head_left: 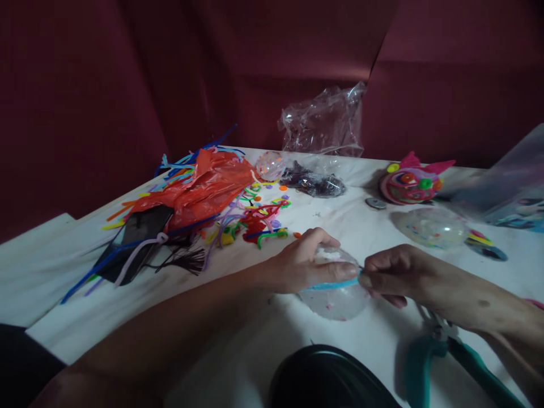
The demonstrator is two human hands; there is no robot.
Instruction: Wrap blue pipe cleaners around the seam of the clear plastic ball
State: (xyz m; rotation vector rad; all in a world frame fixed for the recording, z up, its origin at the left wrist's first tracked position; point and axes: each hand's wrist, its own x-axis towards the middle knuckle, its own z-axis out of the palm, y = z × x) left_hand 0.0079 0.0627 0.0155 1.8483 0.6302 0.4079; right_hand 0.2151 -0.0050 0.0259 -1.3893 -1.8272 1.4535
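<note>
Lower centre, the left hand (317, 265) is closed around a clear shell (335, 306), pressing its blue strip (338, 285); beside it, the right hand (399, 275) apparently pinches the strip's end (hidden there). A loosened left grip could let the strip slip. The white worktop (352, 221) meets a dark red backdrop (263, 51) across the top.

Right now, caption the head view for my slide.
Left hand holding a translucent rounded shell, right hand at the end of its blue strip, pliers nearby.

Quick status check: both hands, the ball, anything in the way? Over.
Left hand holds clear ball, blue strip across it. Right hand pinching at strip's end. Pliers lie nearby, not blocking the ball.
</note>
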